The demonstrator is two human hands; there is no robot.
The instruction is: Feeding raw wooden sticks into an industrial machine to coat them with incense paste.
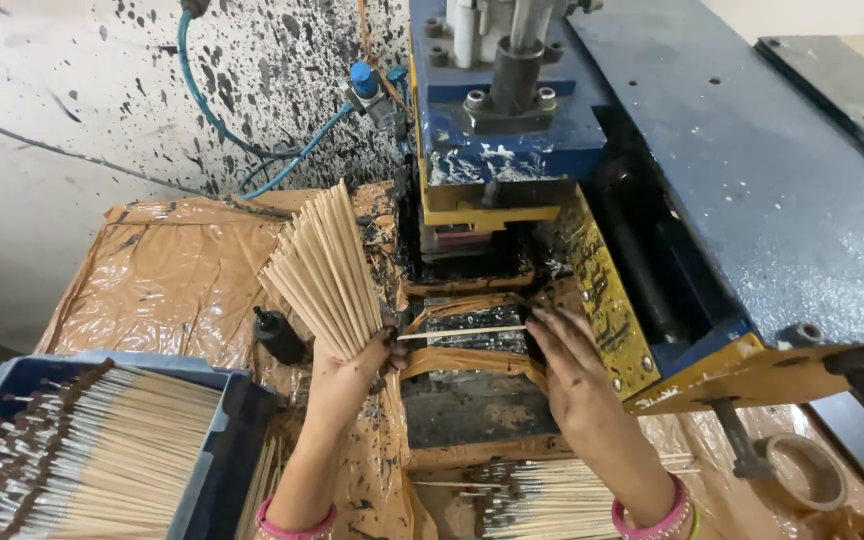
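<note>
My left hand grips a fanned bundle of thin wooden sticks, held upright beside the blue and yellow press machine. A single stick lies across the dark bed under the press head, between my two hands. My right hand rests at the right end of that stick, fingers spread against the yellow side plate. Both wrists wear pink bangles.
A blue crate at lower left holds many sticks with dark tips. More finished sticks lie in front of the bed. Brown plastic sheet covers the table. Blue hoses run along the ink-spattered wall. A tape roll sits at lower right.
</note>
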